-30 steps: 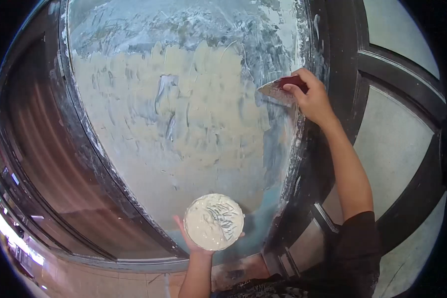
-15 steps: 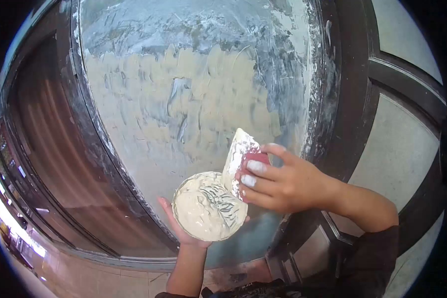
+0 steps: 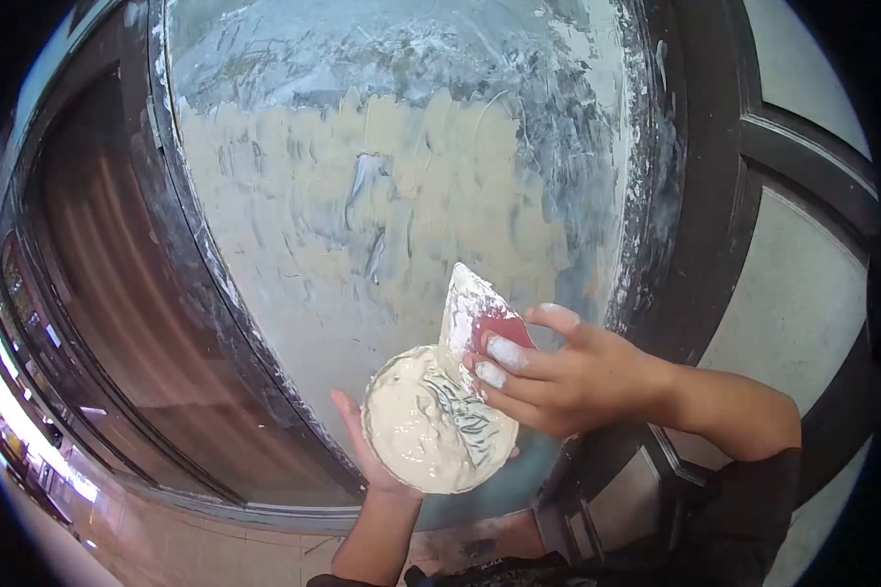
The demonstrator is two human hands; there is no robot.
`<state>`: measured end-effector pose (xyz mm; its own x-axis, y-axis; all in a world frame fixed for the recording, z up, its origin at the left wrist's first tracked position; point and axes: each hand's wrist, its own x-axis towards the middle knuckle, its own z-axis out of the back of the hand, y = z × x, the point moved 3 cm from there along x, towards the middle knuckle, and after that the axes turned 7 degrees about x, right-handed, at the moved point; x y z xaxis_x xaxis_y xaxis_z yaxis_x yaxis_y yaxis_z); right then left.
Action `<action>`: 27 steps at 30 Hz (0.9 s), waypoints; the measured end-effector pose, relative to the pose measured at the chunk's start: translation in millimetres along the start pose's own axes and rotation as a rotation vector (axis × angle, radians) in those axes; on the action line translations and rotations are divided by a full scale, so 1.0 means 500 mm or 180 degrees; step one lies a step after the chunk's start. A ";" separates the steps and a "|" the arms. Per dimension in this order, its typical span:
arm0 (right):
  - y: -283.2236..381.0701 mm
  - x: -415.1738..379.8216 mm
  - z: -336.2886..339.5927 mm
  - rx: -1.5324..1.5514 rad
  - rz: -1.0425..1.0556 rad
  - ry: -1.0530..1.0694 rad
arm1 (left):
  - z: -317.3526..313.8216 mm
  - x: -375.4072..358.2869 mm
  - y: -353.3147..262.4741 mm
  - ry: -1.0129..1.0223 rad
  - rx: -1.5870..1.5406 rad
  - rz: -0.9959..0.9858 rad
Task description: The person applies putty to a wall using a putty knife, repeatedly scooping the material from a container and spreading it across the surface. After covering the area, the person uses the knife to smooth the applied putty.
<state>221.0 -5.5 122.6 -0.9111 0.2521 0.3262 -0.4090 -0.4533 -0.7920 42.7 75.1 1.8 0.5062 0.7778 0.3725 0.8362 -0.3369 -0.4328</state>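
Observation:
My left hand [image 3: 362, 445] holds a round container of cream-coloured paste [image 3: 411, 430] from beneath, its thumb showing at the left rim. Most of its fingers are hidden under the container. In my right hand [image 3: 568, 372] is a red scraper [image 3: 499, 331], its broad face smeared with white paste and its lower edge at the container's top right rim. White paste coats two of the right fingertips. Streaks run through the paste on the container's right side. Behind both hands stands a panel [image 3: 313, 205], partly covered with beige paste, with blue-grey patches showing.
Dark wooden framing [image 3: 700, 196] with pale panels [image 3: 803, 284] stands on the right. To the left is a dark-framed door or window [image 3: 127, 264] with brownish panes. A tiled floor [image 3: 206, 548] shows at the bottom.
The container and my left hand have moved slightly right and down in view. The scraper has tilted a little more to the left. The panel has shifted slightly right in view.

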 end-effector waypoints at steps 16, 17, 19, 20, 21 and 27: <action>0.018 -0.011 -0.011 0.0575 -0.0721 -0.0565 | -0.006 0.013 0.028 -0.0030 0.0032 0.0166; 0.015 -0.012 -0.004 0.0649 -0.0811 -0.0612 | -0.003 0.015 0.029 -0.0144 0.0072 0.0180; 0.009 -0.017 0.000 0.0777 -0.0972 -0.0656 | 0.002 0.017 0.032 -0.0140 0.0167 0.0310; 0.007 -0.021 -0.001 0.0777 -0.0974 -0.0651 | 0.002 0.018 0.032 -0.0140 0.0163 0.0314; 0.002 -0.027 -0.002 0.0850 -0.1099 -0.0654 | 0.000 0.020 0.033 -0.0111 0.0173 0.0332; -0.034 -0.053 -0.008 0.1080 -0.1525 -0.0794 | -0.006 0.032 0.042 -0.0073 0.0093 0.0359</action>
<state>252.3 -0.9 125.2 -0.5909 0.3060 0.7464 -0.7305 -0.5955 -0.3343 68.9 78.8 1.2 0.5916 0.7478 0.3013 0.7674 -0.4077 -0.4949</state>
